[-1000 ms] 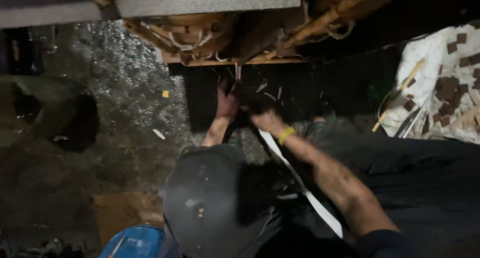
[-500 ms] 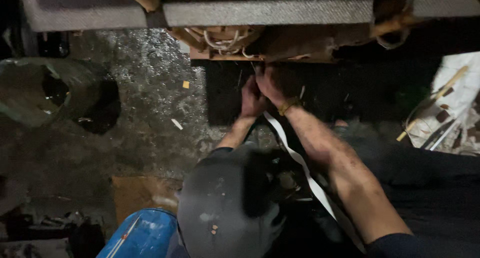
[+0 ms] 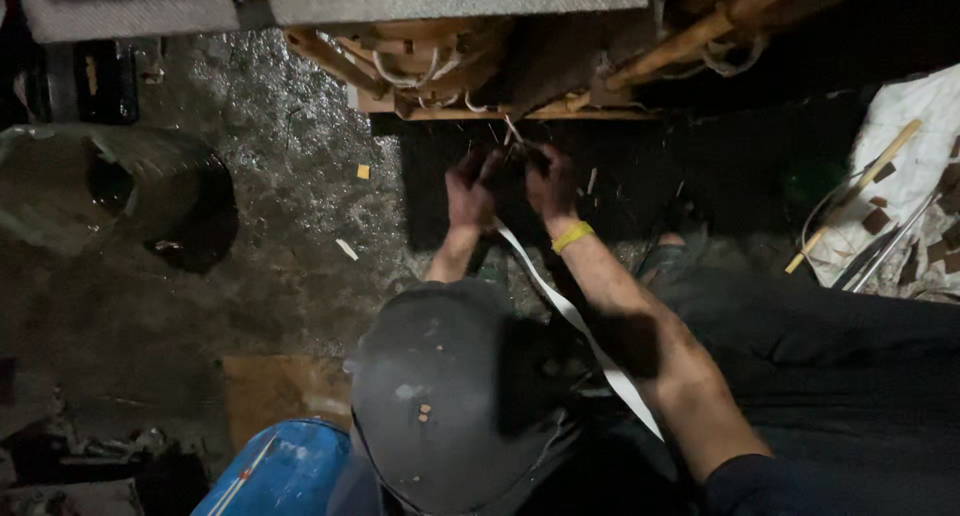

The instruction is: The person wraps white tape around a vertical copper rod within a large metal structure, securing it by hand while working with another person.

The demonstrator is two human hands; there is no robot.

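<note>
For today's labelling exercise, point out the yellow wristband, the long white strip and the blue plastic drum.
yellow wristband [image 3: 572, 237], head view, on the band's outer face at the right wrist.
long white strip [image 3: 590, 338], head view, mid-length.
blue plastic drum [image 3: 290, 471], head view, on its curved side.

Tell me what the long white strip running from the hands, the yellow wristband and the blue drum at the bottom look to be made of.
Long white strip: probably plastic or split cane; flat, smooth, bending without creasing.
Yellow wristband on the right hand: likely rubber or silicone; plain, matte, snug.
Blue drum: seemingly plastic; glossy, evenly coloured curved wall, though painted metal is possible.
</note>
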